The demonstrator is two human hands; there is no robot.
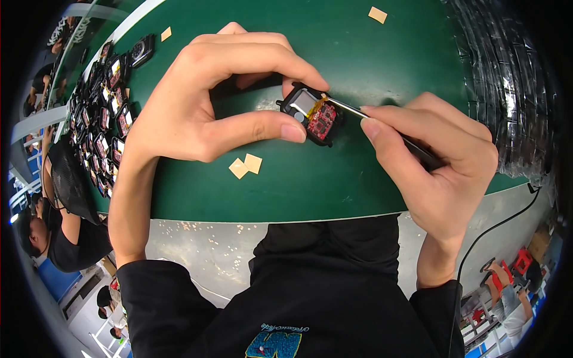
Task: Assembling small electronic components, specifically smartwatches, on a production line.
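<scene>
Black case [310, 116], likely light, its red board [323, 123] fragile, suits rim holds: left grip [191, 98] pinches it eight-to-one o'clock; right grip [444, 161] pinches slim tool [349, 107].

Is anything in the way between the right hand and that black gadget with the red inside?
Nothing I can see. Only the slim tool the right hand holds spans the gap, its tip at the gadget's upper edge. The left hand holds it from the left.

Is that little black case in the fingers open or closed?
Open. The black case, held in the left hand, has no cover over this face: a red circuit board and a silvery block show inside.
</scene>
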